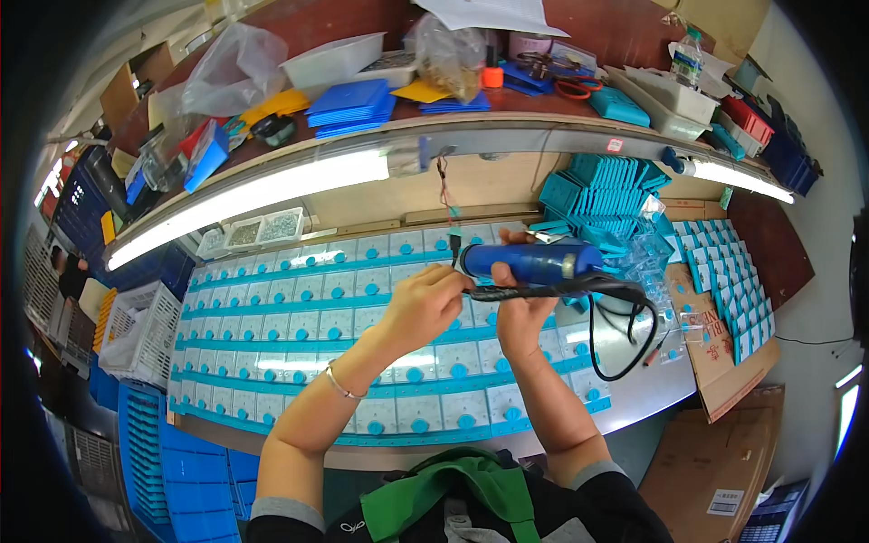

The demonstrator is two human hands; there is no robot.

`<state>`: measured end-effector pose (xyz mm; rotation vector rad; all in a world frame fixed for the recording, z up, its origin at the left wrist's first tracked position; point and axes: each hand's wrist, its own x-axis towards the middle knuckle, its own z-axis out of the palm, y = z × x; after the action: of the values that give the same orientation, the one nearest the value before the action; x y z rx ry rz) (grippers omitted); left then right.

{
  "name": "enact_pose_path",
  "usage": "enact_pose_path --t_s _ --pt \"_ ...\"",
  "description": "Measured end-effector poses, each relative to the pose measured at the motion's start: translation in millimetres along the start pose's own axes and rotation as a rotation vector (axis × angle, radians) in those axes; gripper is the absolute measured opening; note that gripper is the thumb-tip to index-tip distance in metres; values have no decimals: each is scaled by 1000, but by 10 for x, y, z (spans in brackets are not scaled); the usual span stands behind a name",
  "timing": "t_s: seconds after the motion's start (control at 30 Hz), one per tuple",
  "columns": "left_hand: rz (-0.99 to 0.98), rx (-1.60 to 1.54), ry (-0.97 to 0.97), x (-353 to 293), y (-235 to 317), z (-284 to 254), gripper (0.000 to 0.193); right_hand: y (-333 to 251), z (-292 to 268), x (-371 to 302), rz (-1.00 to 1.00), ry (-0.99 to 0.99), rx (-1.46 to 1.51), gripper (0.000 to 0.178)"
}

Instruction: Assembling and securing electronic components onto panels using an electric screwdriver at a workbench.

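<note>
My right hand point(522, 312) is wrapped round a blue cylindrical power tool point(534, 263), held level above the bench. A bundled black cord point(579, 288) runs along the tool and loops down at its right. My left hand point(425, 306) is closed on the left end of the cord, just below a black plug point(455, 246) on a thin wire that hangs from the shelf. Its fingertips are partly hidden. Under both hands lie rows of clear-and-white square panels point(369, 319) with round teal knobs, set on teal strips.
A heap of teal trays point(602, 195) stands at the back right, beside loose clear parts point(643, 262). More panels stand on cardboard point(715, 362) at the right. Lamp tubes point(262, 204) hang under a cluttered shelf point(507, 113). A white crate point(140, 330) stands at the left.
</note>
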<state>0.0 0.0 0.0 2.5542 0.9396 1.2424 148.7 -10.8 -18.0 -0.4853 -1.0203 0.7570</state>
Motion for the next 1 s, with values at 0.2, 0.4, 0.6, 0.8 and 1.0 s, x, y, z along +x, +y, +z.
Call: enact_pose_path --t_s 0.2,0.4,0.6,0.8,1.0 --pt "1 -193 -145 -329 -316 -395 13 -151 276 -69 -533 110 -779 57" --pt "121 -108 -253 -410 -105 -790 13 -884 -21 -265 -40 -74 -1276 45" --pt "-148 -647 -392 -308 65 -617 17 -1324 -139 -1061 383 -398 -1425 58" --pt "-386 -1089 85 -358 -732 -962 27 -2121 -852 -1976 574 -484 -1462 45" --pt "-392 -1275 417 -650 -1617 -1540 21 -2872 -1506 -2945 564 291 -1845 46"
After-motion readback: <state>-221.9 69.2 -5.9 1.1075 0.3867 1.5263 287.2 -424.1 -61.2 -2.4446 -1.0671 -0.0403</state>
